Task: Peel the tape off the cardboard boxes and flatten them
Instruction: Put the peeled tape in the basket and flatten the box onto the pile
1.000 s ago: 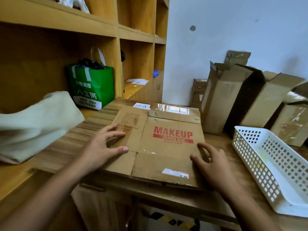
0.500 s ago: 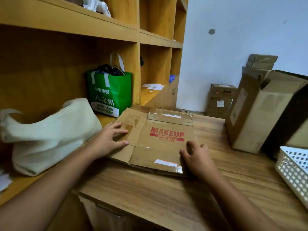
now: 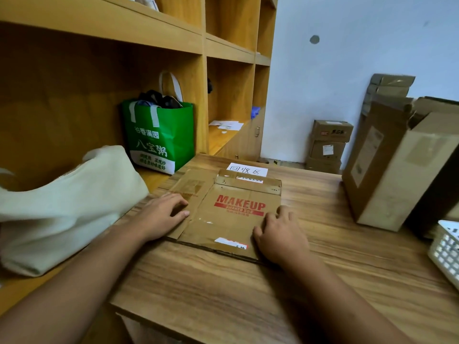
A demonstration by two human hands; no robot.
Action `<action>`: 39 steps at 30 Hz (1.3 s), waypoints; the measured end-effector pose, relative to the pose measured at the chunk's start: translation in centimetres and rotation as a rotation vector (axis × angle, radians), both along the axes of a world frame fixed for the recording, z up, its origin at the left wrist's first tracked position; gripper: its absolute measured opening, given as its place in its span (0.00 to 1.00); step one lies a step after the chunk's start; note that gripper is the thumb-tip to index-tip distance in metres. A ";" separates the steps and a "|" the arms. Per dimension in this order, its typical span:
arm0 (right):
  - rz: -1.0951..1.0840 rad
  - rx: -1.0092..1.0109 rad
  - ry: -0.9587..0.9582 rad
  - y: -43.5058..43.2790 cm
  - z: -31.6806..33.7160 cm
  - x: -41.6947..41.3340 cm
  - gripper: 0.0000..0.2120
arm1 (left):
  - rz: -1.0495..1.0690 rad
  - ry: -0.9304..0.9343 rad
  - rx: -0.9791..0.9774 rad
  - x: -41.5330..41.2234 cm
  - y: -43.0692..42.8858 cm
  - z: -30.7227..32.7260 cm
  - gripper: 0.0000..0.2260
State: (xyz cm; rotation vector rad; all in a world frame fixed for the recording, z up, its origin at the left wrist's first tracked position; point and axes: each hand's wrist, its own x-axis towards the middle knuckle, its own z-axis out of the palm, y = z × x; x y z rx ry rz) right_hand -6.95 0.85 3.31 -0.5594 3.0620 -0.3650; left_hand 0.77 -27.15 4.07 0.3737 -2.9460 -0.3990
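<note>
A flattened brown cardboard box (image 3: 231, 219) printed MAKEUP in red lies flat on the wooden table (image 3: 223, 294), near its far left corner. My left hand (image 3: 161, 214) rests on the box's left flap with fingers spread and fairly straight. My right hand (image 3: 280, 234) sits at the box's right edge, fingers curled over that edge. A white label (image 3: 229, 242) sticks to the box's near part. Unflattened cardboard boxes (image 3: 397, 165) stand upright at the right of the table.
A paper sign (image 3: 248, 169) lies just beyond the box. A green bag (image 3: 159, 137) and a cream cloth bag (image 3: 62, 207) sit on the shelf ledge to the left. A white plastic basket (image 3: 445, 249) is at the right edge. More boxes (image 3: 327, 145) stand on the floor by the wall.
The flattened box has slid away from the near table edge toward the far left corner by the sign, both hands staying on it. The view has shifted left.
</note>
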 end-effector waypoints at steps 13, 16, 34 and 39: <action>0.073 -0.021 -0.006 -0.7 -1.6 -1.1 0.28 | 0.010 -0.027 -0.007 -1.2 -0.4 -1.2 0.19; 0.075 -0.030 -0.020 -0.6 -1.6 -1.0 0.28 | -0.002 -0.031 -0.017 -1.2 -0.3 -1.2 0.19; 0.040 -0.640 0.113 12.8 3.6 5.8 0.16 | -0.307 0.157 0.068 4.3 15.2 1.3 0.26; 0.005 -0.587 0.112 18.0 3.5 8.7 0.18 | -0.483 0.149 0.101 6.7 23.5 -0.9 0.25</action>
